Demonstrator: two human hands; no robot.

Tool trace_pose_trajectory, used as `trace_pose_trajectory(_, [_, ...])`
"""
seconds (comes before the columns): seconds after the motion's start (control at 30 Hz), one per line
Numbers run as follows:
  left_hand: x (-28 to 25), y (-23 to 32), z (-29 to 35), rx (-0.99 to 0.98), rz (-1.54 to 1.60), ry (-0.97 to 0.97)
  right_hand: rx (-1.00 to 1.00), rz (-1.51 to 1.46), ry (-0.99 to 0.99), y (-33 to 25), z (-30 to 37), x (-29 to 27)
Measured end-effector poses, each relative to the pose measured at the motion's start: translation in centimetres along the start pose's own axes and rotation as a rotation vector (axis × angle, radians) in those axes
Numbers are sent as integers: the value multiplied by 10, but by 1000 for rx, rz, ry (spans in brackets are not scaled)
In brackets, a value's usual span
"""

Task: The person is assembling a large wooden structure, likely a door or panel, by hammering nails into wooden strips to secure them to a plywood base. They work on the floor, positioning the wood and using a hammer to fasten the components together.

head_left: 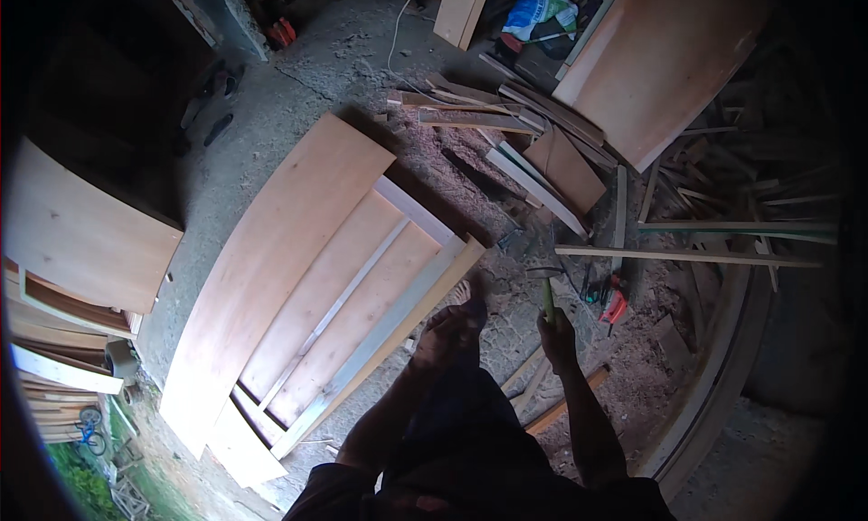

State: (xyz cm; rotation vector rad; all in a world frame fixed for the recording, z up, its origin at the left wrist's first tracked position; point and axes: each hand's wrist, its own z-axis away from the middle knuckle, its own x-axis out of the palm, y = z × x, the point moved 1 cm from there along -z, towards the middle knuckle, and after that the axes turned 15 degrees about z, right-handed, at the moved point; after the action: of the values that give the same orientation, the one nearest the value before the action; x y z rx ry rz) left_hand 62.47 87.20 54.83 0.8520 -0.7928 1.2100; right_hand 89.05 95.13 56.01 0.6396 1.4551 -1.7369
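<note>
My right hand (558, 335) is closed round the green handle of a hammer (548, 291), its metal head raised above the grip. Close to the edge of a wooden panel frame, my left hand (439, 336) has its fingers curled together; whatever they may hold is too dark and small to make out. The panel frame (342, 290) lies slanted to my left, with pale rails and a long strip down its middle. A broad plywood sheet (280, 250) lies along its far left side.
Wood scraps and offcuts (533, 127) litter the floor ahead. A red tool (616, 306) lies right of the hammer, below a long thin batten (687, 256). A large board (660, 60) leans at the upper right; more panels (86, 236) are stacked at the far left.
</note>
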Motion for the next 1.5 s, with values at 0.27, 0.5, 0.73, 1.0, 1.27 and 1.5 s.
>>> trace_pose_trajectory(0.27, [-46, 19, -48, 448, -228, 240, -91, 286, -279, 51, -126, -5])
trace_pose_trajectory(0.5, [-108, -29, 4, 636, 142, 584, -356, 402, -452, 16, -253, -65])
trace_pose_trajectory(0.73, [-139, -79, 27, 620, 249, 987, -426, 240, -373, -57, -338, -44])
trace_pose_trajectory(1.0, [-100, -123, -38, 689, 394, 1085, -167, 301, -757, -97, -378, 44])
trace_pose_trajectory(1.27, [-13, -213, -77, 688, 590, 1428, -90, 457, -1144, -140, -474, 221])
trace_pose_trajectory(1.5, [-12, -214, -195, 570, 400, 1598, -64, 517, -1200, -92, -523, 379])
